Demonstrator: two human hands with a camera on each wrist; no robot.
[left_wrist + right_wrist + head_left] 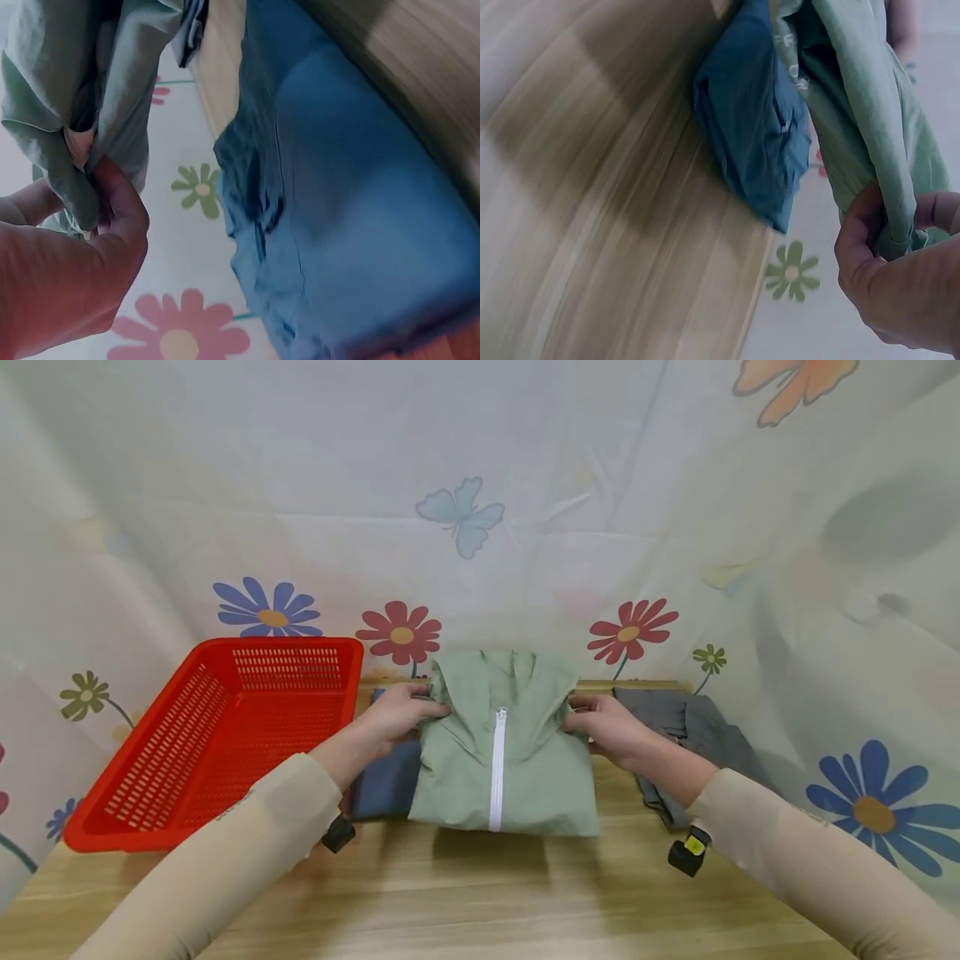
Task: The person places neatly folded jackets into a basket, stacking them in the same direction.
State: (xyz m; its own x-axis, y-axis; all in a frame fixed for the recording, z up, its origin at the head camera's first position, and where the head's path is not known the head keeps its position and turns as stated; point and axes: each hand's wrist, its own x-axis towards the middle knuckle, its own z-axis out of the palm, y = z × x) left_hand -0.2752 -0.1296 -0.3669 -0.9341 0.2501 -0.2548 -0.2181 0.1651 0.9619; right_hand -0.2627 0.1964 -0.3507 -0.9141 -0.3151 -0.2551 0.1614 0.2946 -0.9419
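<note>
A creased pale backdrop (pixel 315 468) bears printed flowers (pixel 401 635); a wood-grain tabletop (pixel 480 910) lies before it

possibly a home corner, by the flower-printed backdrop (pixel 315 477) and wood-grain table (pixel 480 902)

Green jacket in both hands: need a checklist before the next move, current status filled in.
1. Left hand gripping green jacket: ok.
2. Right hand gripping its opposite side: ok.
3. White zipper closed along its visible length: ok.
4. Green jacket resting on table: not ok, held above it.
5. Red basket upright, opening upward: ok.
6. Gray clothing neatly folded throughout: cannot tell, partly hidden.
</note>
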